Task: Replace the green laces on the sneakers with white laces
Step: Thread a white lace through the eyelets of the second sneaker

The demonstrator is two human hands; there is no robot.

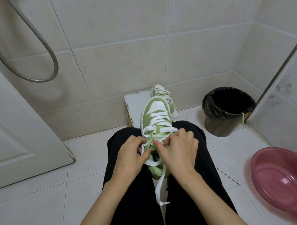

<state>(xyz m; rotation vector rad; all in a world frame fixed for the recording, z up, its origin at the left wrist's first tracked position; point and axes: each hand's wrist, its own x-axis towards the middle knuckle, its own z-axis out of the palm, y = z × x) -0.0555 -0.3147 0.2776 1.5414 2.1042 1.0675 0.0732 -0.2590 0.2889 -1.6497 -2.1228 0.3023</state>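
Note:
A green and white sneaker [156, 111] lies between my knees, toe pointing away, with a white lace [159, 119] crossing its eyelets. My left hand [130, 155] pinches the white lace at the left upper eyelets. My right hand [179, 149] grips the shoe's collar and tongue on the right side. One loose end of the white lace [160, 188] hangs down between my legs. The second sneaker [161, 91], laced in white, rests on a white box [135, 106] by the wall. A green lace [242, 118] hangs over the bin's rim.
A black-lined bin [227, 107] stands at the right by a glass partition [289, 82]. A pink basin [292, 182] sits on the tiled floor at the lower right. A shower hose [28, 52] hangs at the left beside a white door [5, 121].

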